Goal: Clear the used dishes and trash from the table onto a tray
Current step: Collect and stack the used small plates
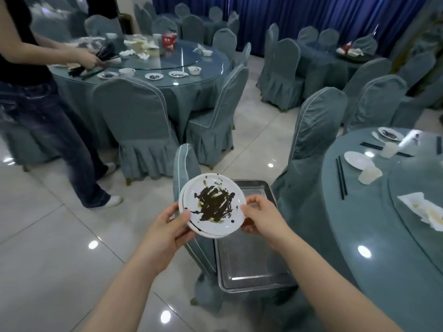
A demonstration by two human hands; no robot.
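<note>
A small stack of white plates (212, 204), the top one smeared with dark sauce, is held in the air over the far left corner of a metal tray (251, 262). My left hand (173, 225) grips the stack's left rim, thumb on top. My right hand (260, 214) pinches its right rim. The tray rests on the seat of a covered chair (185, 164). On the round table (374, 224) at the right lie a white plate (358, 160), a dirty plate (390, 133), black chopsticks (341, 177), plastic cups (369, 175) and crumpled napkins (424, 209).
Covered chairs stand close around the tray, one tall chair (314, 130) just behind it. At the left a person (40, 97) stands at another round table (155, 65) with dirty dishes, holding chopsticks. Glossy tiled floor (48, 248) lies to my left.
</note>
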